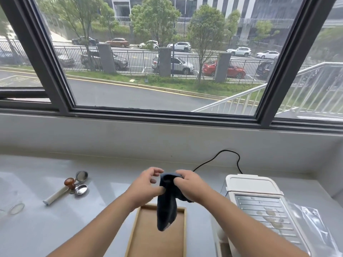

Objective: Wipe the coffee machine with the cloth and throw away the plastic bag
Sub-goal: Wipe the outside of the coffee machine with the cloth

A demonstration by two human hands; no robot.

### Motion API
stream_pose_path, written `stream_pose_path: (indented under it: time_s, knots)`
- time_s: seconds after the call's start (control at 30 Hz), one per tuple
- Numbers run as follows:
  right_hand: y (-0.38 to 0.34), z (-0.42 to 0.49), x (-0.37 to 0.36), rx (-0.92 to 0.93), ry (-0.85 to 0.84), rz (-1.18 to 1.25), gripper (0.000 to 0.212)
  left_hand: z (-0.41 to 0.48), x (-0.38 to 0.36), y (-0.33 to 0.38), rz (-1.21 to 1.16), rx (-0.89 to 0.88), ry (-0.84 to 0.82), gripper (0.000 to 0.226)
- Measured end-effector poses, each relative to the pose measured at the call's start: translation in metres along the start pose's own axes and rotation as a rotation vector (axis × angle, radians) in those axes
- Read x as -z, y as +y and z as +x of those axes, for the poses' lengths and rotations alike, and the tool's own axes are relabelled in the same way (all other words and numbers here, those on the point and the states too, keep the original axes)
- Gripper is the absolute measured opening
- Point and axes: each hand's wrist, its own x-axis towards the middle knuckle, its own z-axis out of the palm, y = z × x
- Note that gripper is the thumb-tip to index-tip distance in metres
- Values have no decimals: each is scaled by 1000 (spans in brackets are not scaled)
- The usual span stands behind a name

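Closest to me, the tray (pixel 182 230) sits on the counter (pixel 104 182) under my hands, and the cloth (pixel 167 206) hangs down over it. My right hand (pixel 189 186) is closed around the bunched top of the cloth. My left hand (pixel 146 188) pinches its edge at the thumb, the other fingers loose and spread. From here I'd judge the grip uneven: if the left pinch slips while I sort the folds, the cloth could drop onto the tray, and a loose tail could drag across things as I swing right.

The cloth is dark blue, soft and limp, with a pale patch near its lower tip.

To my right, the machine (pixel 259 206) is cream-white, with a ribbed metal top spotted with dried blotches. The bag (pixel 308 219), clear and crinkled, lies against its right side; a careless wipe could push it off the counter.

Further left lie a portafilter (pixel 61 191) and two small metal baskets. A cord (pixel 219 158) runs behind the machine toward the wall; I could snag it. Beyond is the window (pixel 167 52).
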Motion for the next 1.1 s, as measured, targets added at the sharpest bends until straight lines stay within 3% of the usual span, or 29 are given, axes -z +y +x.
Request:
stream_pose_path:
  time_s: [0.07, 0.17, 0.33, 0.5, 0.67, 0.83, 0.97, 1.1]
  knots:
    - [-15, -2, 17, 8, -29, 62, 14, 4, 0, 11, 20, -18, -85, 50]
    - [-29, -6, 45, 40, -36, 134, 16, 9, -5, 25, 52, -35, -192, 36]
    - [-31, -21, 91, 86, 102, 97, 34, 22, -13, 43, 136, -81, -40, 12]
    - [-14, -40, 126, 48, 200, 22, 34, 34, -18, 76, 254, -165, 43, 14]
    - [2, -60, 144, 85, 287, 20, 22, 47, -31, 116, 267, -101, 71, 30]
    - [13, -84, 149, 161, 453, -160, 18, 52, -59, 154, -61, 52, -18, 29]
    - [20, -98, 152, 200, 392, -220, 22, 51, -91, 183, -433, 117, -181, 22]
    - [28, -108, 160, 144, 431, -229, 54, 49, -126, 205, -622, 133, -291, 29]
